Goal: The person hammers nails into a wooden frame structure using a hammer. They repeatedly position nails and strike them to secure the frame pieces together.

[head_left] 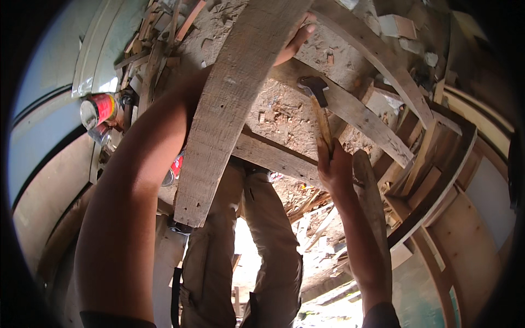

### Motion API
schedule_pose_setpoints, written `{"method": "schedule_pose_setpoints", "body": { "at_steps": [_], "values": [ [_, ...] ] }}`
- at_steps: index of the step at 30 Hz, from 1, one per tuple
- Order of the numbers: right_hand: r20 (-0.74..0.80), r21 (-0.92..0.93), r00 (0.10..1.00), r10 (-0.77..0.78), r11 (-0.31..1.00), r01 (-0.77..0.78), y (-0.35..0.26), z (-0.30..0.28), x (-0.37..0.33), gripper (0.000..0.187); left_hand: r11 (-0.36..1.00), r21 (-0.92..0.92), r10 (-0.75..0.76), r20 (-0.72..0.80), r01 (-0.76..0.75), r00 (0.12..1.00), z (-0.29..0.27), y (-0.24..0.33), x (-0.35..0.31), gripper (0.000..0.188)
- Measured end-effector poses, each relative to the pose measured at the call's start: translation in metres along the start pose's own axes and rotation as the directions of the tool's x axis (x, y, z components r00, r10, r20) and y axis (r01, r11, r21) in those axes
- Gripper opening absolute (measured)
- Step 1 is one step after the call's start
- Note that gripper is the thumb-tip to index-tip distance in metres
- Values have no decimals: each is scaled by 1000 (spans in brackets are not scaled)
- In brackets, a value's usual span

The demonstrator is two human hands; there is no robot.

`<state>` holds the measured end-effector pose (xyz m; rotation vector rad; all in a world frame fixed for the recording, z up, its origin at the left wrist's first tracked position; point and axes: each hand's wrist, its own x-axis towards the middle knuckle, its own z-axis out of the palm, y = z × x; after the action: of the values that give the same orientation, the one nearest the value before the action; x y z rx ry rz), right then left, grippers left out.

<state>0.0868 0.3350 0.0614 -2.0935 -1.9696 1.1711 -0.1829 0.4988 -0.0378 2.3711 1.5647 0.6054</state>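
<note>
While I look down in the head view, my right hand (336, 168) is clenched around the wooden handle of a hammer (322, 121), right of the middle. The hammer's dark metal head points to the far side, over a long slanting board (363, 112); I cannot tell whether it touches that wood. My left arm (139, 175) reaches up from the near left and passes beneath a wide plank (221, 104). My left hand (295, 45) shows at the plank's far right edge, partly hidden by it, so I cannot tell whether it grasps the wood or only rests against it.

The wide plank slants from the far middle to the near left, its near end just beside my trousers (273, 229). A narrower beam (279, 157) runs from the plank's right edge toward my right wrist. On the far right, a curved board (377, 46) arches over the ground (279, 112), which is littered with wood chips. To the left lie a red-labelled can (98, 111) and, farther off, a heap of wood scraps (153, 57).
</note>
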Motion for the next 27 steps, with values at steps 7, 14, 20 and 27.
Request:
{"method": "schedule_pose_setpoints", "body": {
  "at_steps": [7, 14, 20, 27],
  "values": [
    [243, -1, 968, 69, 997, -71, -28, -40, -14, 27, 541, -758, -492, 65, 363, 868, -59, -41, -41, 38],
    [301, -267, 929, -216, 916, 300, -4, -56, -23, 34, 625, -354, -723, 72, 695, 687, -194, 125, -69, 53],
    [494, -250, 778, -390, 793, 556, 0, -54, -25, 37, 647, -181, -757, -28, 741, 653, -177, 157, -57, 56],
    [489, -331, 799, -351, 773, 542, -1, -52, -2, 24, 635, -132, -772, -92, 761, 628, -173, 158, -55, 53]
  ]
}}
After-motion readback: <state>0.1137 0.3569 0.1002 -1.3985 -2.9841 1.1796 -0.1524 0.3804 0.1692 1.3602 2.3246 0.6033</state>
